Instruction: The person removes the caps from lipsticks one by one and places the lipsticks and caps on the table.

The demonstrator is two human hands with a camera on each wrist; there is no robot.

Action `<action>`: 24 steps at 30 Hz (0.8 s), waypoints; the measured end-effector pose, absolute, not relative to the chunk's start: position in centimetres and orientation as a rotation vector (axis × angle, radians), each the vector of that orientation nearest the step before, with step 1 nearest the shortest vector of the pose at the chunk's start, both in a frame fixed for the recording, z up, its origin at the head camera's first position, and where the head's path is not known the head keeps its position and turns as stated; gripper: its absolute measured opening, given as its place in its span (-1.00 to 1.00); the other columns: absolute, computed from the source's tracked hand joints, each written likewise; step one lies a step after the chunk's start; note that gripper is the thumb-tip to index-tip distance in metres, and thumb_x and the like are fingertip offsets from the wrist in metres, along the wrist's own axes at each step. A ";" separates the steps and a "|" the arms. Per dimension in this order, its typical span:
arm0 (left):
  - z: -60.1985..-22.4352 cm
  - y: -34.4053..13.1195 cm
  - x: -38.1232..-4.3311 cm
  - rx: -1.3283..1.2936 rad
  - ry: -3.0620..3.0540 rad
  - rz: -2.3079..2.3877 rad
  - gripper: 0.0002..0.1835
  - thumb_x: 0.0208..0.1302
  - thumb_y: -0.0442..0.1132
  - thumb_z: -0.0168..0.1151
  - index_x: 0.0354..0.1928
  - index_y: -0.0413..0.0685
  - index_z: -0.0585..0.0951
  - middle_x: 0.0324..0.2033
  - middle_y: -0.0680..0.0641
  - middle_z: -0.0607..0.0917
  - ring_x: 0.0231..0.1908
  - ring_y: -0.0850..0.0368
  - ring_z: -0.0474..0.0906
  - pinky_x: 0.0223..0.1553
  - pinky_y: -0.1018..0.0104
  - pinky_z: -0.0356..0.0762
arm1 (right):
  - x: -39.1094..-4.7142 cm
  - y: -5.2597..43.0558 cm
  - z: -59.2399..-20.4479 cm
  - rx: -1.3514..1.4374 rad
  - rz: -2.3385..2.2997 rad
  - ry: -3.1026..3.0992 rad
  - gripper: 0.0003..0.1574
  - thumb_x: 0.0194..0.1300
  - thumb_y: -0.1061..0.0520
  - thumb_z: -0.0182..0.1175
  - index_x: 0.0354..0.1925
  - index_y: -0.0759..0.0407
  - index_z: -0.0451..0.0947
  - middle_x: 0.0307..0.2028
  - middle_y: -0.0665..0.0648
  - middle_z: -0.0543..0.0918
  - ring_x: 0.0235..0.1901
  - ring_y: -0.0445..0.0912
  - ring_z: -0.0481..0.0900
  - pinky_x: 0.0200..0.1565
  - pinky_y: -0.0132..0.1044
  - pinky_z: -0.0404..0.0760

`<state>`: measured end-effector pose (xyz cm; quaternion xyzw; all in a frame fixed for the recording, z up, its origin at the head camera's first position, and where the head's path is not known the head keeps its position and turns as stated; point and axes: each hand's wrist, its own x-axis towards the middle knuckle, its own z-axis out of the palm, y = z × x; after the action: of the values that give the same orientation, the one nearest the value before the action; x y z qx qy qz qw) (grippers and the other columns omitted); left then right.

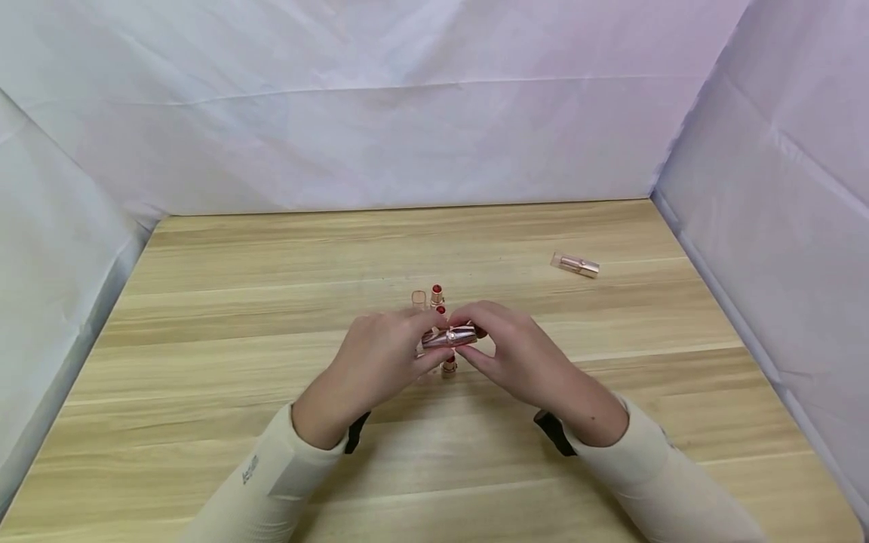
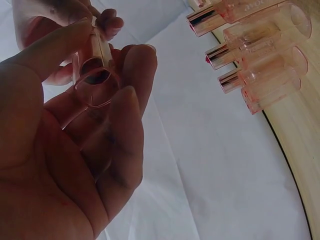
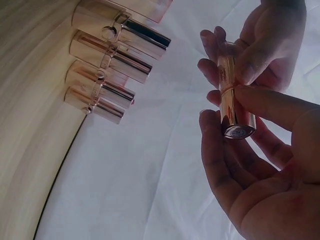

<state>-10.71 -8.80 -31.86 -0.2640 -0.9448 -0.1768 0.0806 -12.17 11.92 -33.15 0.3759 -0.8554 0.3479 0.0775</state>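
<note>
Between both hands, above the table, is a shiny rose-gold lipstick tube (image 1: 451, 337) lying roughly level. My left hand (image 1: 380, 354) pinches its clear-capped end between thumb and fingers. The metallic base end is pinched by my right hand (image 1: 526, 358); in the right wrist view that lipstick (image 3: 231, 107) shows its flat bottom with a round label. The left wrist view looks into the rounded clear cap (image 2: 97, 92). Below and behind the hands stand several uncapped lipsticks (image 1: 437, 292) with red tips, in a row partly hidden by the fingers.
Left of that row stand clear caps, one cap (image 1: 419, 299) visible past the left fingers and several caps (image 2: 270, 75) in the left wrist view. A capped lipstick (image 1: 575, 265) lies at the back right of the wooden table (image 1: 237, 317). White cloth (image 1: 407, 143) walls surround it.
</note>
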 end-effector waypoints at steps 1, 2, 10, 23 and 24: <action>-31.9 -8.8 -10.7 -0.790 -2.827 -0.529 -0.77 0.15 0.02 0.48 -0.18 0.18 0.71 -0.42 0.25 0.69 -0.56 0.39 0.47 -0.56 0.36 0.40 | -12.1 11.9 -33.1 1.127 1.041 -2.557 -0.59 0.15 0.31 0.44 -0.02 0.15 0.60 -0.09 0.02 0.73 -0.15 -0.18 0.67 -0.09 -0.29 0.67; -31.9 -8.8 -10.7 -0.789 -2.831 -0.533 -0.77 0.16 0.01 0.47 -0.18 0.19 0.71 -0.43 0.25 0.68 -0.55 0.40 0.47 -0.55 0.36 0.40 | -12.1 11.9 -33.0 1.130 1.040 -2.555 -0.58 0.14 0.31 0.44 -0.02 0.15 0.60 -0.09 0.02 0.73 -0.15 -0.17 0.67 -0.10 -0.29 0.68; -32.0 -8.8 -10.8 -0.803 -2.826 -0.536 -0.76 0.14 0.03 0.49 -0.18 0.18 0.72 -0.43 0.24 0.68 -0.56 0.38 0.46 -0.55 0.36 0.39 | -12.2 12.0 -32.9 1.150 0.994 -2.557 -0.60 0.17 0.29 0.44 -0.01 0.13 0.61 -0.07 0.01 0.74 -0.09 -0.16 0.69 -0.03 -0.27 0.67; -32.2 -9.2 -11.3 -0.834 -2.789 -0.543 -0.74 0.16 0.03 0.47 -0.13 0.17 0.74 -0.31 0.16 0.76 -0.47 0.33 0.60 -0.52 0.33 0.47 | -12.4 12.1 -33.0 1.123 0.934 -2.584 -0.62 0.18 0.23 0.45 -0.02 0.10 0.61 -0.10 -0.01 0.73 -0.18 -0.20 0.67 -0.11 -0.29 0.66; -32.2 -9.2 -11.3 -0.827 -2.791 -0.537 -0.74 0.16 0.03 0.47 -0.14 0.17 0.74 -0.32 0.16 0.75 -0.49 0.33 0.58 -0.54 0.34 0.45 | -12.4 12.1 -33.0 1.120 0.933 -2.585 -0.62 0.18 0.22 0.45 -0.02 0.11 0.61 -0.11 -0.01 0.73 -0.19 -0.20 0.66 -0.12 -0.29 0.66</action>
<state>-11.26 -9.20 -32.16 -0.2782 -0.9391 -0.1805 0.0905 -12.36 12.12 -32.99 0.3761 -0.8678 0.3130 0.0868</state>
